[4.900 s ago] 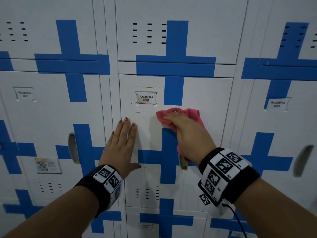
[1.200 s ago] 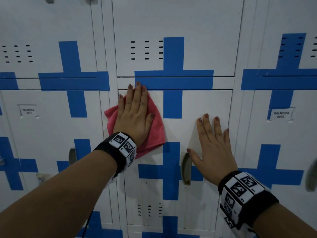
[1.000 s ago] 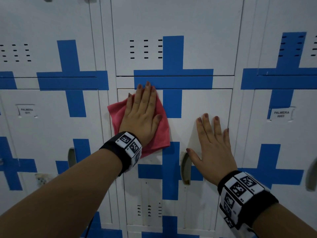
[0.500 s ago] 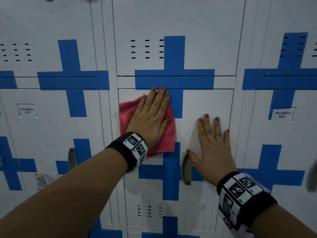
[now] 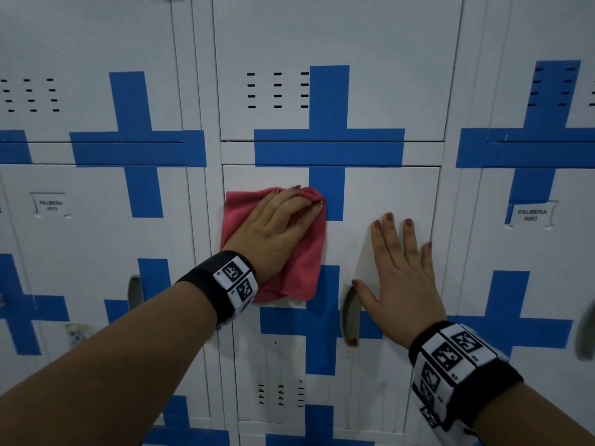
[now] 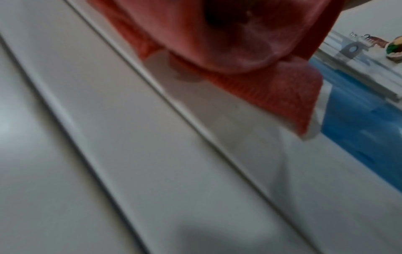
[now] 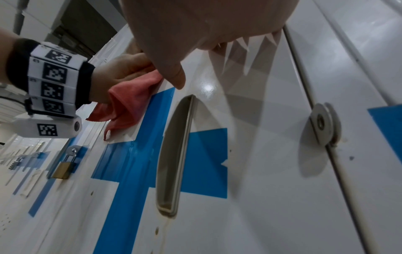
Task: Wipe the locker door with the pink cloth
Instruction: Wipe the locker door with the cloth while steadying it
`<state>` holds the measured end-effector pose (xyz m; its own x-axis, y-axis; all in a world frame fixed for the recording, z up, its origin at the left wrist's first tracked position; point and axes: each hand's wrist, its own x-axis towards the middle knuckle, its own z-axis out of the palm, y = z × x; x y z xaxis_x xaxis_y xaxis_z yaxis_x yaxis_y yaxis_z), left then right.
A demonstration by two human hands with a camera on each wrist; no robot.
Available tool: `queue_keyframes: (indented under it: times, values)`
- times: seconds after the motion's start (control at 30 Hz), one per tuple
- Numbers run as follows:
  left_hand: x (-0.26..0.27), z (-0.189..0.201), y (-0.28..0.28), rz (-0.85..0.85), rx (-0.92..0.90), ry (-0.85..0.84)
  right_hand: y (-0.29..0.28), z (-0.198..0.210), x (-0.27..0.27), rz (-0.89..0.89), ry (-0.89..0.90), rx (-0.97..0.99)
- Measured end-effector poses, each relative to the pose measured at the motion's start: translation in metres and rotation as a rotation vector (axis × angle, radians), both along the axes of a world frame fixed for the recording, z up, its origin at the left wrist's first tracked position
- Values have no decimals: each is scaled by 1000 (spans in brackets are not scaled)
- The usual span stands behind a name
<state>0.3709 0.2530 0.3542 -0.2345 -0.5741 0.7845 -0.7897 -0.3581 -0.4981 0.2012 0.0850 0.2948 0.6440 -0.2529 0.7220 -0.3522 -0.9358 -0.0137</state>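
the white metal locker door with blue painted crosses (image 5: 380, 194) stands shut in the middle of a bank of like doors, and it is the largest thing here. the pink microfibre cloth (image 5: 299, 272) lies flat on its upper left part, one edge lapping onto the blue upright, its lower corner hanging loose. the left hand (image 5: 277, 226) presses the cloth with the palm, fingers bent at the top and bunching the fabric, so this grip is clamped on the cloth, likely to drag it along without slipping. the right hand (image 5: 399, 278) lies flat on the bare right half, fingers straight and spread apart, holding nothing; probably it steadies the door against the rubbing. the recessed grey handle slot (image 5: 349, 317) sits just beside its thumb. a brass padlock (image 7: 63, 169) hangs on a door further along the row.
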Motion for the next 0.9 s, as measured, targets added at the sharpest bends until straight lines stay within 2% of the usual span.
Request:
queue_keyframes:
  times: [0.1, 0.4, 0.5, 0.7, 0.9]
  values:
    - [0, -9, 9, 31, -47, 65, 0, 1, -1, -2, 5, 3]
    - [13, -40, 37, 213, -184, 495, 0, 1, -1, -5, 14, 7]
    - [11, -43, 39, 256, -212, 582, 1, 1, -1, -7, 17, 7]
    - [5, -26, 34, 344, -191, 580, 1, 2, -2, -5, 27, 12]
    - [-1, -12, 20, 352, -98, 425, 1, 2, -2, -8, 27, 8]
